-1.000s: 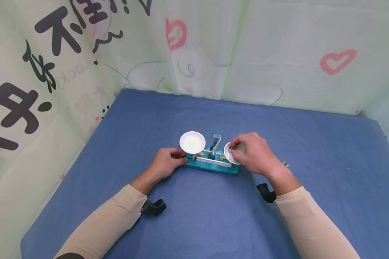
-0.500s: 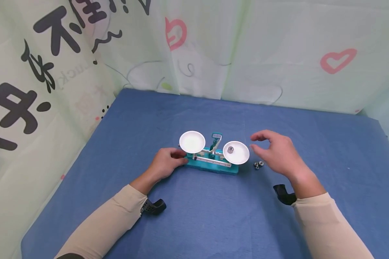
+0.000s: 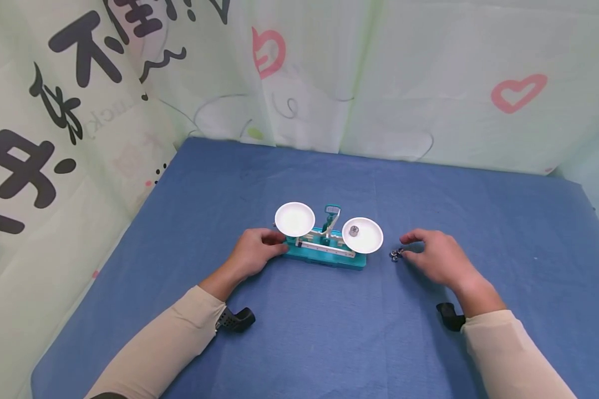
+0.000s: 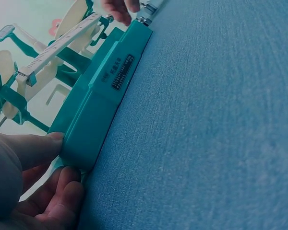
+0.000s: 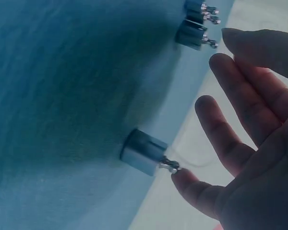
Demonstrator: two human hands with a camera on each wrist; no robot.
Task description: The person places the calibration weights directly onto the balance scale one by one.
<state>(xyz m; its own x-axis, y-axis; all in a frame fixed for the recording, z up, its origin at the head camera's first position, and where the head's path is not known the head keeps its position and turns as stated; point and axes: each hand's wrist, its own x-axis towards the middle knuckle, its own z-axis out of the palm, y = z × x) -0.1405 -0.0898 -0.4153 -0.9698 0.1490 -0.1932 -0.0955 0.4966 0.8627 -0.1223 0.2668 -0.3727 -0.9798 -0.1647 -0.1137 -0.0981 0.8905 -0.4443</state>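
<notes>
A teal balance scale (image 3: pixel 324 258) with two white pans stands on the blue cloth. My left hand (image 3: pixel 257 252) grips the left end of its base; the left wrist view shows the thumb (image 4: pixel 45 143) on top and curled fingers at the end. The left pan (image 3: pixel 294 219) is bare and higher. A metal weight (image 3: pixel 354 231) sits in the lower right pan (image 3: pixel 371 239). My right hand (image 3: pixel 441 257) is beside several small knobbed weights (image 3: pixel 396 255), fingers parted, holding nothing. In the right wrist view, a larger weight (image 5: pixel 143 152) stands near the little finger; the hand hides it from the head view.
Blue cloth (image 3: pixel 304 332) covers the table. A pale curtain (image 3: pixel 429 83) with printed characters and hearts hangs behind and along the left side. Each wrist carries a black mount, like the right one (image 3: pixel 450 317).
My right hand has let go of a weight in the right pan, drawn back to the right and come down beside the small weights. The left hand stays on the base.
</notes>
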